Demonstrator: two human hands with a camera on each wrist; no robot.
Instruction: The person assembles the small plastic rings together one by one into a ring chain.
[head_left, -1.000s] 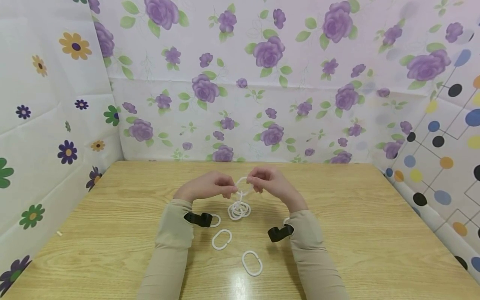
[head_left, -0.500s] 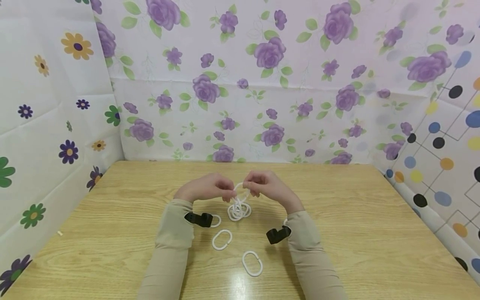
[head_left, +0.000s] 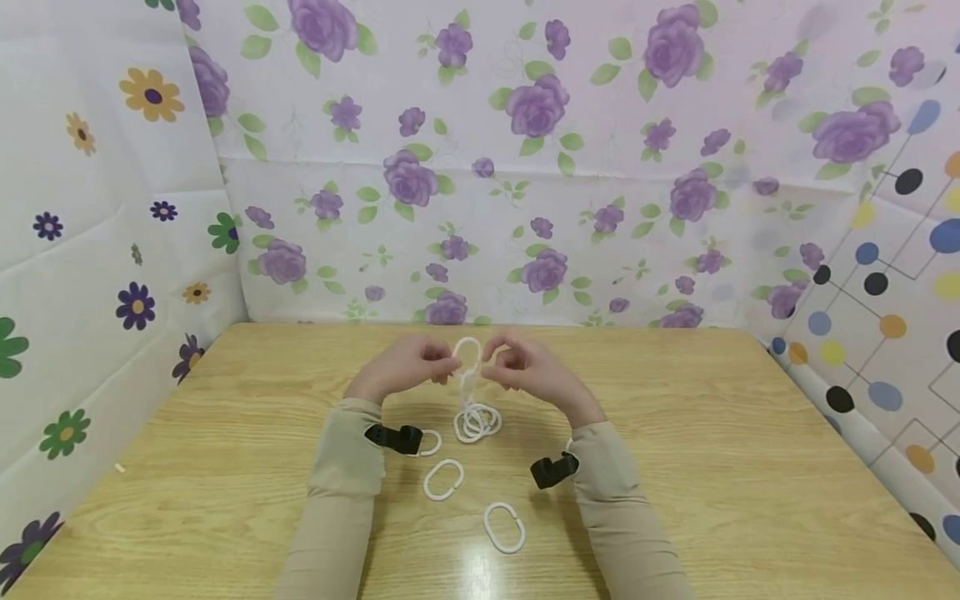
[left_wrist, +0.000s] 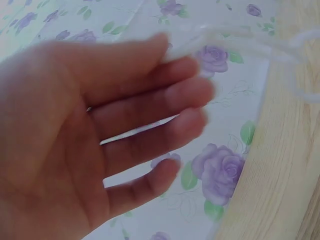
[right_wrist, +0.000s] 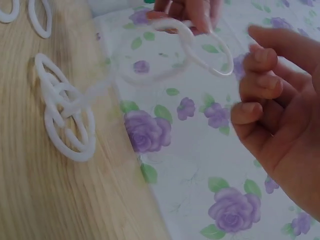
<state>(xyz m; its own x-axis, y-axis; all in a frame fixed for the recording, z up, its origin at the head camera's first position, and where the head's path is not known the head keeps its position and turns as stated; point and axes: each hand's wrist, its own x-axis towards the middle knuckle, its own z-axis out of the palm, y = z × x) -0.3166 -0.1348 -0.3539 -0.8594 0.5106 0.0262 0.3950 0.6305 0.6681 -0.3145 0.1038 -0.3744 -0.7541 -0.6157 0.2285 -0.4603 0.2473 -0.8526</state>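
Note:
My left hand (head_left: 408, 367) (left_wrist: 100, 125) pinches a white oval ring (head_left: 467, 352) (right_wrist: 200, 47) at its fingertips, raised above the middle of the wooden table (head_left: 712, 433). The ring is the top link of a chain that hangs down to a small heap of linked rings (head_left: 477, 422) (right_wrist: 67, 120) lying on the wood. In the left wrist view the ring (left_wrist: 235, 37) is blurred beside the top fingertip. My right hand (head_left: 528, 375) (right_wrist: 280, 115) hovers just right of the ring with loosely curled fingers, and nothing shows between them.
Loose white rings lie nearer me: one (head_left: 443, 479) below the heap, one (head_left: 503, 527) near the front, one (head_left: 430, 442) half hidden by my left wrist. Flowered cloth walls (head_left: 525, 208) close the table at the back and both sides.
Both hands have risen a little, lifting the top ring and stretching the chain. The right hand's fingers, which were on the ring, now stand just off it.

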